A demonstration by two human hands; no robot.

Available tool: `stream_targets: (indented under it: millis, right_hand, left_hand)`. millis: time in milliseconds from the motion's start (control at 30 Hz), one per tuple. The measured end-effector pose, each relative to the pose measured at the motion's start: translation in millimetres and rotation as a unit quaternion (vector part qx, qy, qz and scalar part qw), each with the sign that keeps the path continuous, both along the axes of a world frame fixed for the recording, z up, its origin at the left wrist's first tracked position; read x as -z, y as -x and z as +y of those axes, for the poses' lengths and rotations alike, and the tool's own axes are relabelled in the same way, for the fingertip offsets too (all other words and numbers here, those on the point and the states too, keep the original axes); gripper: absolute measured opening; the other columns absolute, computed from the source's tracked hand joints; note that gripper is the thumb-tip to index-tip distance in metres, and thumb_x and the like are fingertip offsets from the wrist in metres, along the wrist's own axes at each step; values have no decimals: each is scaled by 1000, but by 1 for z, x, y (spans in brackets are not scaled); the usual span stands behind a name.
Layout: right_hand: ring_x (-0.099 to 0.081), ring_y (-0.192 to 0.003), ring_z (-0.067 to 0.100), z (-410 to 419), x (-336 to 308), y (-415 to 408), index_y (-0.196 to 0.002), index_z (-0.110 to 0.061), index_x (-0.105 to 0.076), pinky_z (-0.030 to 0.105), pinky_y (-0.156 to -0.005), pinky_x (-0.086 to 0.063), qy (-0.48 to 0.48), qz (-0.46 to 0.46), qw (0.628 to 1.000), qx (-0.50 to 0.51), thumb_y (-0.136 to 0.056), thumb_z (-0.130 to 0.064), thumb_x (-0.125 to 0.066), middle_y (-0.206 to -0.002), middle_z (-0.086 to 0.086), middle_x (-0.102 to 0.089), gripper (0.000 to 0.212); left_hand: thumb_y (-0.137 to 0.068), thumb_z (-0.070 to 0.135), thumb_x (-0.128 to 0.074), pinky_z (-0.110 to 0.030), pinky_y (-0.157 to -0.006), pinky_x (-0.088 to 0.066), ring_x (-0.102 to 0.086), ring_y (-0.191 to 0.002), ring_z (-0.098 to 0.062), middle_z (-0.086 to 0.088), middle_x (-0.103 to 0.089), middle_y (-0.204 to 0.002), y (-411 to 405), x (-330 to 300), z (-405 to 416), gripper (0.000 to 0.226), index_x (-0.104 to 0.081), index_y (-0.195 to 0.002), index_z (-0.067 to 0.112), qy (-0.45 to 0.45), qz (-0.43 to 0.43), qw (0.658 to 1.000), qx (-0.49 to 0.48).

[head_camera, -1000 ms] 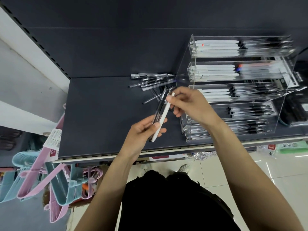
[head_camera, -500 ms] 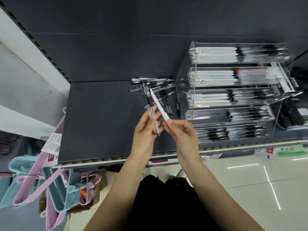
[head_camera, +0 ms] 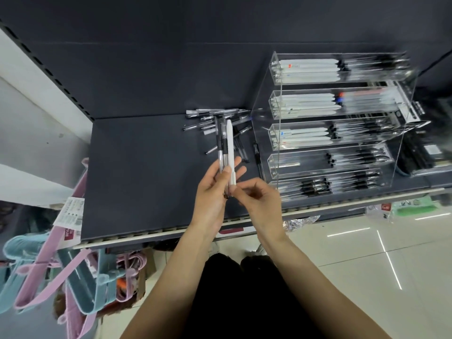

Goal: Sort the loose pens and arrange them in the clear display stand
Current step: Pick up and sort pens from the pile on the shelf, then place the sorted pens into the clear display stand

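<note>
1. Head view, grip: left hand (head_camera: 212,189) holds a small bundle of pens upright, namely a white pen (head_camera: 230,152) and clear-barrelled pens with black grips (head_camera: 223,152), thumb pressed across the barrels and fingers spread behind them.
2. Right hand (head_camera: 261,201), fingers curled, has its fingertips (head_camera: 238,190) at the lower end of the bundle; whether they pinch the white pen or only touch it cannot be told.
3. Loose pens (head_camera: 215,121) lie in an untidy heap on the dark shelf (head_camera: 146,179), beyond the held bundle and just left of the stand.
4. Clear display stand (head_camera: 342,123) sits on the right of the shelf, with five stepped troughs; the upper three hold white pens and dark ones, the lower two mostly clear and black pens.
5. Pink and blue clothes hangers (head_camera: 49,272) hang below the shelf's left end, beside a white price label (head_camera: 69,211); pale floor tiles (head_camera: 367,253) lie lower right.
</note>
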State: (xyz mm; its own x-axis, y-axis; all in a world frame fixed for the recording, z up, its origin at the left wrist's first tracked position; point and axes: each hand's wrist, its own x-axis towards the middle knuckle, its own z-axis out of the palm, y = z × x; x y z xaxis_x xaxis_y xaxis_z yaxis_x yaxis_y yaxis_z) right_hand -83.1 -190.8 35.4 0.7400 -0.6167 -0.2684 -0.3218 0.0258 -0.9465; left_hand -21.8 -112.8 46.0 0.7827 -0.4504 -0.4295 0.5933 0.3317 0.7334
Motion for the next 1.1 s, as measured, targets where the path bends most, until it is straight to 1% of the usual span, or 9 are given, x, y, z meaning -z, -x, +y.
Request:
stream_targets:
  millis: [167,267,400,467,567,700,867,933,1100]
  right_hand:
    - [-58,-65,8,-17,-16,4,-80,-18,-68,22,-62,-47,33,17,999,-36,-78,-24,-75,-75,-2,-67,10]
    - [-52,-59,11,-48,-42,4,-101,-13,-63,25,-52,-46,26,-36,999,-6,-87,-20,-66,-78,-2,-59,15]
    - [-56,-58,15,-81,-54,5,-126,-24,-54,25,-53,-49,51,-69,992,-95,-91,-20,-60,-93,6,-61,36]
    - [-56,-56,13,-94,-52,8,-123,-21,-57,23,-52,-49,69,-72,986,-132,-91,-17,-60,-88,8,-61,33]
    - [-57,-52,11,-117,-46,20,-103,-16,-64,20,-51,-49,78,-78,985,-131,-89,-12,-62,-77,5,-61,15]
    - [-61,-53,16,-155,-35,42,-95,-16,-65,28,-56,-55,63,-73,991,-90,-85,-16,-65,-74,19,-63,10]
    - [-64,-56,13,-193,-16,77,-95,-16,-64,22,-60,-53,62,-77,995,12,-87,-15,-64,-69,5,-60,8]
    - [-65,-57,11,-204,-7,89,-95,-16,-63,22,-60,-53,57,-75,995,21,-87,-16,-64,-65,-6,-60,8]
    - [-65,-57,11,-230,4,106,-92,-21,-62,26,-62,-56,-3,-60,998,11,-87,-13,-65,-67,-5,-65,10]
  left_hand:
    - [-97,15,-49,-21,-74,-53,-67,-86,-6,9,-71,-106,0,0,9,24,-61,-116,24,-82,-81,992,52]
    - [-96,14,-50,-18,-67,-52,-67,-80,-6,8,-72,-105,-3,-6,19,26,-60,-116,26,-105,-114,978,142]
    - [-95,11,-50,-17,-60,-50,-65,-75,-5,7,-73,-102,-2,-14,18,30,-59,-122,21,-149,-161,937,271]
    - [-95,12,-50,-18,-60,-50,-65,-74,-4,9,-73,-102,0,-18,9,28,-60,-118,26,-157,-174,926,297]
    - [-95,13,-51,-17,-59,-49,-65,-74,-4,9,-73,-101,4,-24,-11,27,-61,-115,27,-169,-188,910,327]
    - [-93,13,-55,-16,-56,-49,-68,-71,-6,5,-74,-83,10,-28,-49,25,-63,-117,16,-208,-172,911,310]
    - [-85,26,-65,-19,-59,-53,-65,-68,-7,5,-70,-102,29,-22,-100,20,-69,-103,23,-258,-132,933,214]
    - [-86,27,-65,-14,-56,-49,-60,-57,-3,4,-68,-96,44,-15,-123,16,-68,-100,20,-294,-116,933,174]
    - [-92,33,-56,-11,-51,-45,-52,-42,-3,2,-63,-72,69,0,-160,19,-63,-97,17,-403,-175,886,150]
